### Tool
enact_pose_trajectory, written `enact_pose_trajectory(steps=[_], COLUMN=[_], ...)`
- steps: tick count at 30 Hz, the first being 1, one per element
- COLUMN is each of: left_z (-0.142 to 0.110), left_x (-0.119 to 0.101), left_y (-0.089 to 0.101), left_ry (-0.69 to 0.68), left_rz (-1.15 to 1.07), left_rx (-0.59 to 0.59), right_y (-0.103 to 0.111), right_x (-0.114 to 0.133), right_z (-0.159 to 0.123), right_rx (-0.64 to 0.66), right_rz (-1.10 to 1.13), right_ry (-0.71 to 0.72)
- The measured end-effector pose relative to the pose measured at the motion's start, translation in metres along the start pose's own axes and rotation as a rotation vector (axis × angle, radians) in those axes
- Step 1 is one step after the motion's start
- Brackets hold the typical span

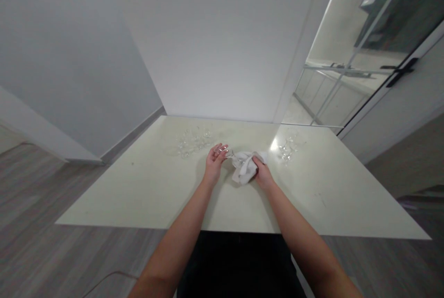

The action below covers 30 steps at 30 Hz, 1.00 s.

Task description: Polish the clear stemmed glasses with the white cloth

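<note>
The left hand (214,161) is partly closed, its fingers curled around a clear, glass-like piece (222,149) that reaches toward the cloth; the piece's full outline is too faint to tell. The right hand (262,173) is closed on a bunched white cloth (244,168), gripping its 3 o'clock side, thumb on top. The cloth hangs in loose folds between the two hands, just above the worktop (132,196); whether its lower edge touches the surface, I cannot tell.

Taking the cloth as the centre of the dial, one spread of clear pieces (194,141) lies at 10 o'clock, beyond the left hand, and a smaller cluster of clear pieces (288,148) lies at 2 o'clock, beyond the right hand, beside a bright reflection. A white panel (222,48) stands at 12 o'clock behind the worktop; farther off, toward 2 o'clock, is a black handle (402,72).
</note>
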<state>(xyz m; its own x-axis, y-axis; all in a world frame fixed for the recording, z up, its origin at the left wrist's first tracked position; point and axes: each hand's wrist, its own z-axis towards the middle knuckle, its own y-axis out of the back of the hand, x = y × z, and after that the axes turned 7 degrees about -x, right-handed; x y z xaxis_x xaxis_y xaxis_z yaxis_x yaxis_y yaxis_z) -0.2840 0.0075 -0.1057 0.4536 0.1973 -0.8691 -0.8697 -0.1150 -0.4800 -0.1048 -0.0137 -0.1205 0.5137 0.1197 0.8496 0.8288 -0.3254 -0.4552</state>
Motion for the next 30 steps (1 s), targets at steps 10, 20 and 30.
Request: enact_pose_trajectory(steps=[10, 20, 30], left_z=[-0.014, -0.023, -0.024], left_x=[-0.005, -0.008, -0.009], left_y=[-0.006, -0.009, -0.005], left_ry=[-0.097, -0.219, -0.406], left_rz=[0.137, 0.266, 0.34], left_rx=[0.287, 0.189, 0.037], right_y=[0.001, 0.006, 0.008], right_x=[-0.016, -0.011, -0.011], right_z=[0.001, 0.003, 0.006], right_rx=[0.154, 0.038, 0.05], right_rz=[-0.119, -0.239, -0.4], right_ry=[0.096, 0.248, 0.35])
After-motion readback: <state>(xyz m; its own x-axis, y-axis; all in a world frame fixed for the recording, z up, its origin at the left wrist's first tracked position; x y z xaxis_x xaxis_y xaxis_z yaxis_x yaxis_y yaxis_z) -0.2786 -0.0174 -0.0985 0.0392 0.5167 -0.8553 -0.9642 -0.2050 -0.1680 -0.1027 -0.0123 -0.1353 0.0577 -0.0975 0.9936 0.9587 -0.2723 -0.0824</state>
